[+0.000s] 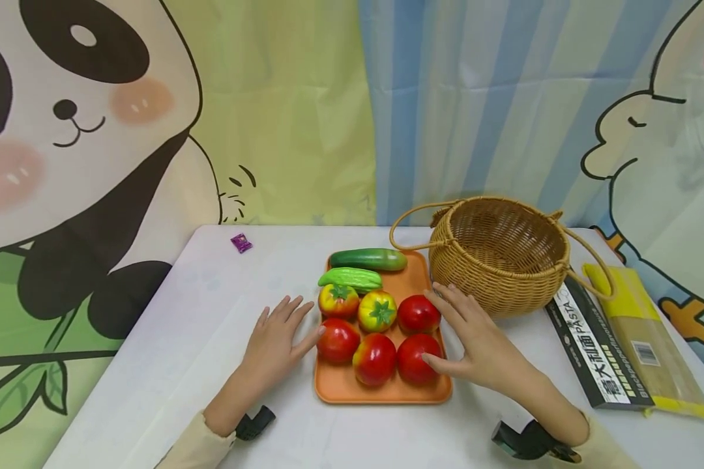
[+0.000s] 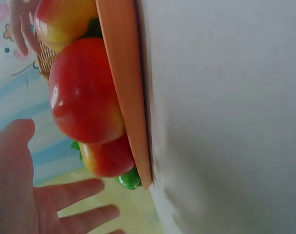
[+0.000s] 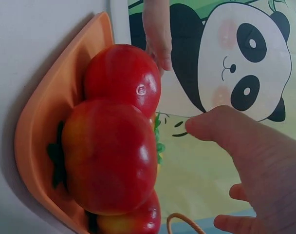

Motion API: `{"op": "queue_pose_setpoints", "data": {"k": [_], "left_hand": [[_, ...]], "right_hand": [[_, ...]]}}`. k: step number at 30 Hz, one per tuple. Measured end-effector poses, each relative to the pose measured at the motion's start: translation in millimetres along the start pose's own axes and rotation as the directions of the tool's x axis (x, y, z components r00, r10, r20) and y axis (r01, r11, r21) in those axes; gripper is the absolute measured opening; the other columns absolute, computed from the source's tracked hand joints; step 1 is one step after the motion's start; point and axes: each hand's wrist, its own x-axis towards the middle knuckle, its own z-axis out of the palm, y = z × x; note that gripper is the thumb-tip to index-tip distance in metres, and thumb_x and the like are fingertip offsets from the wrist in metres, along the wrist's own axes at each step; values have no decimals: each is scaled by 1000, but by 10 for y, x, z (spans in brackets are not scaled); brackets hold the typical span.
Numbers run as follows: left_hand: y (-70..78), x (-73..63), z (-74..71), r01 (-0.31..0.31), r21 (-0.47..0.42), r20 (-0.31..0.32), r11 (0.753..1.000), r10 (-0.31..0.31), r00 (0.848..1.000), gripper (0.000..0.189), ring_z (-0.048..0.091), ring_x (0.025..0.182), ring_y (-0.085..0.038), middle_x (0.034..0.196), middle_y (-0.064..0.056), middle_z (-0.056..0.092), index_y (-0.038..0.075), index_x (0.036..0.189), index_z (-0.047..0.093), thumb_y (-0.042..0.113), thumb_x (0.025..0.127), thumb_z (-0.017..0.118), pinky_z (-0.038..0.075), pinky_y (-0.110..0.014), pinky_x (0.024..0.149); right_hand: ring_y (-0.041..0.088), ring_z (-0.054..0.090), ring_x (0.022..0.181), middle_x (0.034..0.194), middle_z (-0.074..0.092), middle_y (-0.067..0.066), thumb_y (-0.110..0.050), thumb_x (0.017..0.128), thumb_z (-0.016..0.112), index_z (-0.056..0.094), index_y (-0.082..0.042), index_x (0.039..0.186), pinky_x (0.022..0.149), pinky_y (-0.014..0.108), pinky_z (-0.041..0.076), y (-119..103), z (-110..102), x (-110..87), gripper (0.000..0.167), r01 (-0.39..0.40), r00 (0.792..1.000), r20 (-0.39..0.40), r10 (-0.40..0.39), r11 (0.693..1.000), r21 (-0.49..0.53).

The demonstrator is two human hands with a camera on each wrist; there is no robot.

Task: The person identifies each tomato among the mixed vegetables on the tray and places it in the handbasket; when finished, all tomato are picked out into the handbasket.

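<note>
My left hand (image 1: 280, 339) is spread beside the left edge of an orange tray (image 1: 381, 395), its thumb close to a red tomato-like fruit (image 1: 337, 341). Over the tray's right side, my right hand (image 1: 475, 335) has its fingers apart. Its thumb overlaps another red fruit (image 1: 419, 359) in the head view. Neither hand grips anything. Several shiny red and yellow fruits sit in the tray, two showing green leafy tops (image 1: 381, 312). Behind them lie a dark green cucumber (image 1: 368, 259) and a lighter, ridged green vegetable (image 1: 350, 279). In the right wrist view, one large fruit (image 3: 109, 156) stands nearest.
A wicker basket (image 1: 498, 286) with looped handles stands behind the tray to the right. Farther right lie a black pasta box (image 1: 598, 345) and a yellow-ended noodle packet (image 1: 651, 339). A small purple wrapper (image 1: 241, 243) rests at the table's back left. Printed curtains hang behind.
</note>
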Motion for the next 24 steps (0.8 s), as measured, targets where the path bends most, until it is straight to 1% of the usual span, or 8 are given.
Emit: {"op": "queue_pose_setpoints", "data": {"k": [2, 4, 6, 9, 12, 16, 20, 24], "left_hand": [[-17, 8, 5, 24, -65, 46, 998, -21, 999, 61, 41, 137, -36, 145, -14, 50, 12, 139, 55, 54, 95, 53, 29, -61, 111], [-38, 22, 16, 52, -137, 94, 989, -40, 995, 62, 43, 135, -35, 145, -13, 49, 12, 138, 55, 57, 96, 50, 32, -58, 110], [-70, 31, 33, 81, -183, 135, 980, -57, 989, 64, 45, 134, -34, 145, -12, 49, 13, 139, 54, 59, 96, 47, 35, -56, 110], [-139, 37, 67, 88, -236, 172, 968, -48, 984, 64, 45, 135, -30, 144, -9, 50, 13, 139, 54, 60, 96, 46, 35, -52, 111], [-207, 34, 90, 70, -274, 190, 959, -17, 982, 62, 45, 135, -29, 144, -6, 52, 15, 137, 56, 59, 95, 50, 34, -51, 112], [-264, 25, 97, 16, -280, 211, 960, 45, 976, 62, 42, 136, -34, 144, -8, 51, 17, 136, 57, 59, 91, 57, 30, -58, 112], [-296, 19, 103, -28, -259, 238, 966, 92, 967, 70, 39, 138, -36, 144, -11, 50, 18, 138, 55, 62, 84, 64, 25, -61, 113], [-320, 17, 108, -67, -242, 239, 968, 126, 963, 81, 38, 139, -33, 144, -9, 50, 18, 139, 53, 65, 75, 71, 23, -59, 115]], "right_hand": [[44, 29, 140, 154, 32, 14, -39, 75, 82, 32, -15, 152, 107, 67, 29, 5, 24, -12, 95, -10, 1000, 3, 10, 1000, 10], [43, 31, 139, 154, 32, 14, -37, 75, 83, 30, -15, 152, 104, 67, 34, 10, 44, -29, 96, -16, 1000, 6, 16, 1000, 22], [41, 33, 138, 153, 32, 14, -35, 75, 83, 30, -16, 153, 101, 65, 39, 14, 68, -41, 96, -19, 1000, 14, 18, 999, 36], [38, 37, 136, 153, 32, 13, -35, 77, 82, 30, -18, 152, 97, 62, 45, 11, 99, -52, 93, -15, 1000, 23, 14, 999, 52], [35, 42, 133, 151, 37, 11, -33, 77, 82, 35, -18, 150, 94, 59, 49, 1, 121, -57, 87, -1, 1000, 2, 1, 998, 61], [34, 49, 128, 145, 45, 10, -31, 77, 82, 43, -17, 145, 91, 56, 51, -12, 143, -55, 79, 20, 999, -32, -18, 997, 74], [34, 52, 125, 142, 49, 10, -30, 77, 82, 47, -17, 142, 92, 55, 51, -19, 168, -48, 75, 32, 999, -28, -30, 996, 87], [33, 53, 124, 140, 50, 9, -30, 76, 82, 50, -17, 140, 92, 54, 52, -27, 184, -50, 73, 30, 999, -24, -28, 996, 87]]}}
